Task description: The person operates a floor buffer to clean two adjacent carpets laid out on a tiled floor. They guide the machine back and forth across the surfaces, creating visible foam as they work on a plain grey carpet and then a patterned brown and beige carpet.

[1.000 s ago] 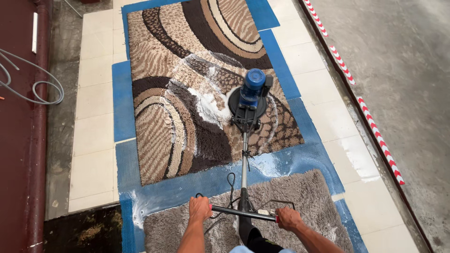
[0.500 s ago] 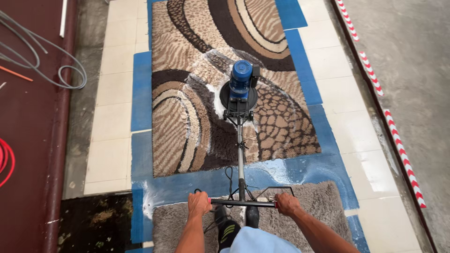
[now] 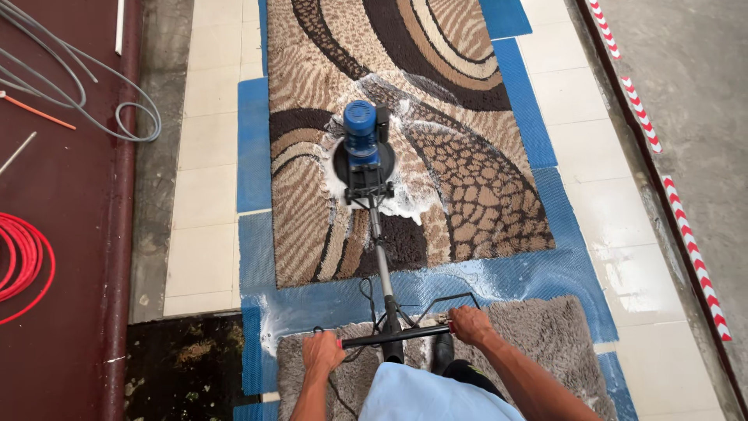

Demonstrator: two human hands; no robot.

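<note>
Ahead, both the left hand (image 3: 322, 352) and right hand (image 3: 470, 324) clamp the scrubber's handlebar (image 3: 393, 335).

Two rugs (image 3: 436, 125) (image 3: 545, 343), one scrubbing machine (image 3: 364, 152), two hoses (image 3: 117, 117) (image 3: 23, 257).

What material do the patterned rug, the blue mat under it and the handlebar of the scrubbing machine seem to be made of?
Patterned rug: looks like tufted textile pile, matt and fuzzy, wet with white foam near the machine.
Blue mat: probably plastic or rubber; a fine ribbed grid shows, with a slight wet sheen.
Handlebar: seemingly dark metal tube, thin, straight and smooth, gripped by the left hand and right hand.
</note>
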